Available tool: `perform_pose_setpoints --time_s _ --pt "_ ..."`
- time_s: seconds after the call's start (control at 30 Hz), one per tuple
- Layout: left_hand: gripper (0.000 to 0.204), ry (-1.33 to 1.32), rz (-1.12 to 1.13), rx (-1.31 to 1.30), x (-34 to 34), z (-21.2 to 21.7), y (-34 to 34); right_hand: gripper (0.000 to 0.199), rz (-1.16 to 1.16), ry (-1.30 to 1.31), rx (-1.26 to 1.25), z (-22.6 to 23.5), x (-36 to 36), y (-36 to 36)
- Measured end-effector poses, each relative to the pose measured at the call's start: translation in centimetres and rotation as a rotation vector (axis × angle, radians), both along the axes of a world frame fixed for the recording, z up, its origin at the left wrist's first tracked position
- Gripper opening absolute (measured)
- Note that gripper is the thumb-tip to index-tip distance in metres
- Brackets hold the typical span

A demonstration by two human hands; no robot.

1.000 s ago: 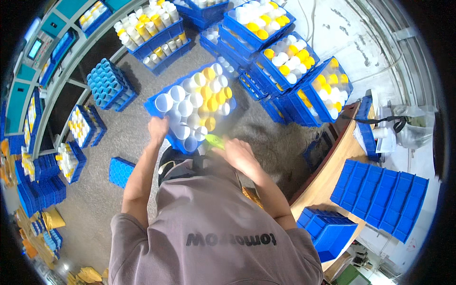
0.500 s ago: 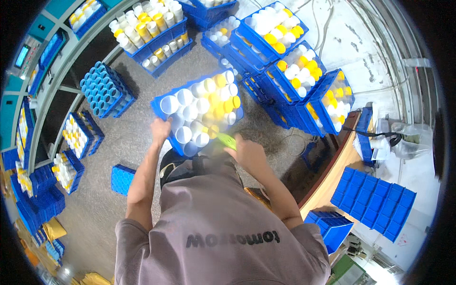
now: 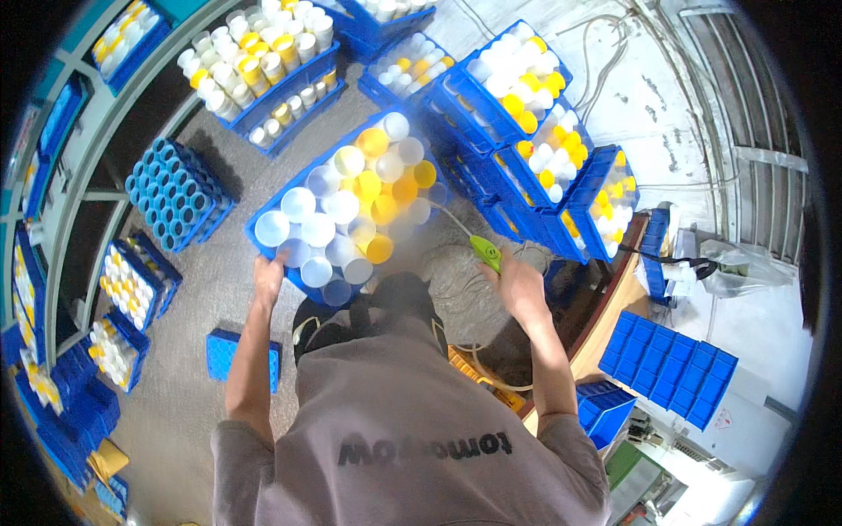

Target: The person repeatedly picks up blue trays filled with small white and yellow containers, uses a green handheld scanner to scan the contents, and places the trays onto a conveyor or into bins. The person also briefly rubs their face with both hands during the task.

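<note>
In front of me a blue crate (image 3: 346, 141) is tilted, packed with upright round tubes (image 3: 340, 207), some white or clear, some yellow. My left hand (image 3: 268, 279) is closed on the crate's near left corner. A green-handled air gun (image 3: 484, 250) with a thin bent nozzle is gripped in my right hand (image 3: 519, 282), to the right of the crate. Its nozzle tip reaches close to the tubes at the crate's right side. My right fingers are partly hidden behind the handle.
Stacked blue crates of tubes (image 3: 526, 180) stand at the far right, and another stack (image 3: 285, 92) far left. An empty light-blue rack (image 3: 175, 197) sits on the floor at left. A pale hose (image 3: 491, 379) lies by my right side, near a wooden table edge (image 3: 605, 337).
The crate has turned and shifted left, its left corner dropping nearer with my left hand. My right hand has moved right with the air gun, away from over the tubes.
</note>
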State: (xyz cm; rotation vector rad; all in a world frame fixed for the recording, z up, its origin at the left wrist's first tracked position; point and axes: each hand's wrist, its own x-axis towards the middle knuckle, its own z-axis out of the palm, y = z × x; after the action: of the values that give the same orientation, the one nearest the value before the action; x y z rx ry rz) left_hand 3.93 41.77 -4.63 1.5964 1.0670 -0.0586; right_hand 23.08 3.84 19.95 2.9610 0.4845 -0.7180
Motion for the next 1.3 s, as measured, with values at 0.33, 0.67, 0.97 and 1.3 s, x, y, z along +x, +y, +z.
perform_pose_setpoints --time_s 0.33,0.67,0.97,1.3 --pt "0.032 -0.198 0.227 -0.071 2.9 -0.2 2.6 0.040 0.104 -0.166 0.154 -1.0 13.4 7.9" --pt "0.042 -0.356 0.749 -0.477 14.7 5.2 12.2 0.052 -0.104 -0.003 0.152 -9.8 24.0 7.7" --pt "0.032 -0.596 0.901 -0.650 39.6 3.6 34.1 0.055 -0.112 0.058 0.306 -14.9 29.6 19.0" --pt "0.064 -0.723 1.447 -0.646 66.9 -0.2 58.0 0.058 -0.437 0.148 0.188 -14.2 28.1 32.4"
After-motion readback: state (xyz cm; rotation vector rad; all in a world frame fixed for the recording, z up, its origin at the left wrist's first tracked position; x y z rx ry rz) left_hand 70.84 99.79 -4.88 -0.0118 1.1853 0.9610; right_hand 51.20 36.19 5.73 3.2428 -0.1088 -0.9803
